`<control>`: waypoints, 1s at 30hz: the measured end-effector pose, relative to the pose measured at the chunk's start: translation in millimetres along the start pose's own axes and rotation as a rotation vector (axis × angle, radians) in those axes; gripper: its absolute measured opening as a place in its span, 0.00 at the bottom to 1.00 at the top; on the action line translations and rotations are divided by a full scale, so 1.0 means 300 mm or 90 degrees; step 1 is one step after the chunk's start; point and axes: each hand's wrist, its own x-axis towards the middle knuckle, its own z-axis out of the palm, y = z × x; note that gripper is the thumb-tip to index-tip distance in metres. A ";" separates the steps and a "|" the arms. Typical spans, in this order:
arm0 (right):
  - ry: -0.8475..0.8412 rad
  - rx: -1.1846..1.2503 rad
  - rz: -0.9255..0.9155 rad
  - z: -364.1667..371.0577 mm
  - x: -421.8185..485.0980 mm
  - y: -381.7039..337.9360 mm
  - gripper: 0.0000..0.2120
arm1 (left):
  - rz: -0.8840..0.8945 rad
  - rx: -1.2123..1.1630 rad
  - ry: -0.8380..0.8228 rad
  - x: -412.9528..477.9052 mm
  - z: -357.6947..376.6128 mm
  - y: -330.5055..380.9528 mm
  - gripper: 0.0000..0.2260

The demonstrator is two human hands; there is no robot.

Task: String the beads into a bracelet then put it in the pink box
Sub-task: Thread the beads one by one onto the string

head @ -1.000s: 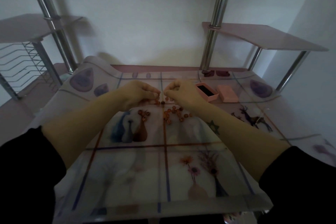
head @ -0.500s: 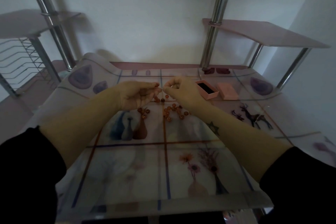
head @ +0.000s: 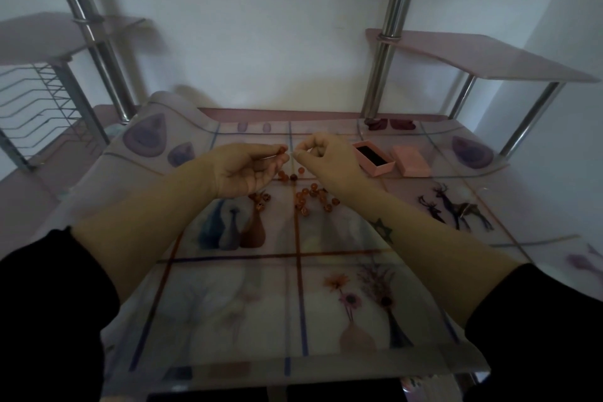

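Observation:
Several orange-brown beads (head: pixel 310 196) lie scattered on the table mat, below and between my hands. My left hand (head: pixel 248 166) is raised over them and pinches one bead (head: pixel 282 150) at its fingertips. My right hand (head: pixel 323 153) faces it a few centimetres away, thumb and forefinger pinched together on what looks like a thin string end, too fine to see clearly. The open pink box (head: pixel 373 158) with a dark lining stands just right of my right hand, its pink lid (head: pixel 410 165) lying beside it.
A clear printed mat (head: pixel 293 287) covers the table. Chrome posts (head: pixel 381 42) rise at the back left and right, carrying pink shelves (head: pixel 483 57). A wire rack (head: pixel 36 101) stands at the far left. A wall closes off the right side.
Both hands have lifted slightly and turned. My left palm now faces up more, with the bead showing at its fingertips. The view has shifted a little.

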 end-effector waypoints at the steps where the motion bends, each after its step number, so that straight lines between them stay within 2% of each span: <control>1: 0.002 0.005 0.002 0.000 0.000 0.001 0.03 | -0.004 0.002 -0.003 0.001 -0.001 0.000 0.06; 30: 0.038 0.054 -0.019 0.020 0.002 0.032 0.05 | 0.002 -0.033 -0.045 0.025 -0.016 -0.016 0.06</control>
